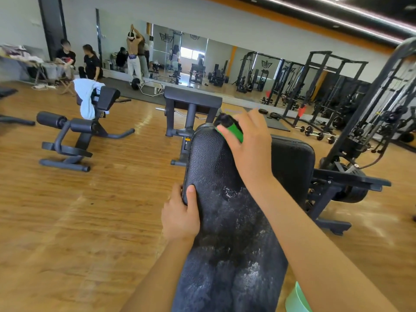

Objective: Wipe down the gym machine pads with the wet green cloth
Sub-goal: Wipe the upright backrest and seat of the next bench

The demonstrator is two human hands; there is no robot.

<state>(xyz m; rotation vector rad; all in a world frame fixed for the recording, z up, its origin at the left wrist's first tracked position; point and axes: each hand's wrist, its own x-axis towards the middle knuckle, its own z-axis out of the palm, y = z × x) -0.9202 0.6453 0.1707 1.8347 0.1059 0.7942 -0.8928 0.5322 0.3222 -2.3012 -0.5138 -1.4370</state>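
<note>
A long black textured bench pad [216,176] runs from the bottom of the view up to the centre, streaked with wet whitish patches in its lower half. My right hand [249,143] presses the green cloth [235,131] onto the pad's far top end; only a strip of cloth shows under the fingers. My left hand [181,215] grips the pad's left edge midway, thumb on top. A second black pad [292,158] sits just right of my right wrist.
A black back-extension machine [78,131] with a white towel [87,97] stands at left on the wood floor. A preacher bench [191,102] stands ahead. Racks and a cable machine [371,122] fill the right. Several people are by the far mirror wall.
</note>
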